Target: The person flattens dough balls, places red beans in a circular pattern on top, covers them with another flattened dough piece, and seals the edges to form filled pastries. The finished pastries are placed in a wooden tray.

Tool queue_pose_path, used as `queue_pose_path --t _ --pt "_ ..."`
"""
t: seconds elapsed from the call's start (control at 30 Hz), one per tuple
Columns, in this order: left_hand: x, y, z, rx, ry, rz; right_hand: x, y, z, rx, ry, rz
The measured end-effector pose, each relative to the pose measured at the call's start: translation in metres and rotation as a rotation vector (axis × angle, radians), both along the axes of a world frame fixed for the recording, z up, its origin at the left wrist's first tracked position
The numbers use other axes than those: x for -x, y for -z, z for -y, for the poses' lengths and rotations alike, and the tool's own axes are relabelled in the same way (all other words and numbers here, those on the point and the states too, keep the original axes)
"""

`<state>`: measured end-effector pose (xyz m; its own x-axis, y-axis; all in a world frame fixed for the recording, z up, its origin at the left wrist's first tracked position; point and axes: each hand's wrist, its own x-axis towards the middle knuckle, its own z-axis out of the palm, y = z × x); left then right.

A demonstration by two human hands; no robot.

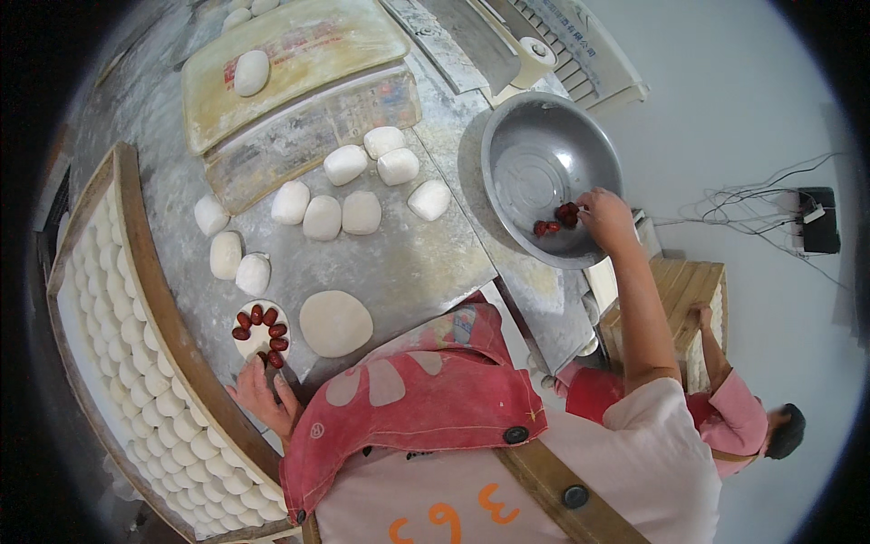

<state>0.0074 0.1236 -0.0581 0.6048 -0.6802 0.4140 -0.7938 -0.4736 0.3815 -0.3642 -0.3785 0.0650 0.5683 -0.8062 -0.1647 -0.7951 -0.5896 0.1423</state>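
Note:
My left hand point(265, 398) is at the near edge of a small dough disc point(258, 338), its thumb apart from its fingers. Its fingertips touch one of several red dates point(277, 330) arranged in a ring on that disc. A larger flat dough round point(336, 324), with nothing on it, lies just to the right. My right hand point(605, 214) reaches over the rim of a grey metal bowl point(520, 153). Its fingertips meet a small cluster of dates point(566, 215) inside; whether they pinch one is hidden. Two more dates point(546, 228) lie beside that cluster.
Several white dough pieces point(322, 217) are spread over the floury metal table point(435, 265). A wooden tray point(153, 272) full of dough balls stands at left. One dough piece rests on a yellowed plastic lid point(299, 61). Behind the bowl, a co-worker point(737, 415) touches stacked wooden trays point(686, 285).

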Motion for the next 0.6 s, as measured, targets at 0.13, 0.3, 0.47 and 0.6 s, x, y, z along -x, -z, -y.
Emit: queue_pose_path --t 0.13,0.3,0.47,0.6 --pt "-0.003 -0.006 0.001 -0.003 -0.034 -0.015 -0.008 0.015 0.013 0.064 0.011 -0.101" --pt "-0.006 -0.003 -0.004 0.020 -0.020 0.004 -0.015 0.020 0.016 0.057 0.061 -0.193" --pt "-0.005 -0.009 -0.002 0.079 -0.027 -0.071 -0.015 0.021 0.022 0.013 0.086 -0.179" --pt "-0.003 -0.009 0.003 0.130 -0.086 -0.093 -0.027 -0.009 0.022 0.044 0.107 0.063"
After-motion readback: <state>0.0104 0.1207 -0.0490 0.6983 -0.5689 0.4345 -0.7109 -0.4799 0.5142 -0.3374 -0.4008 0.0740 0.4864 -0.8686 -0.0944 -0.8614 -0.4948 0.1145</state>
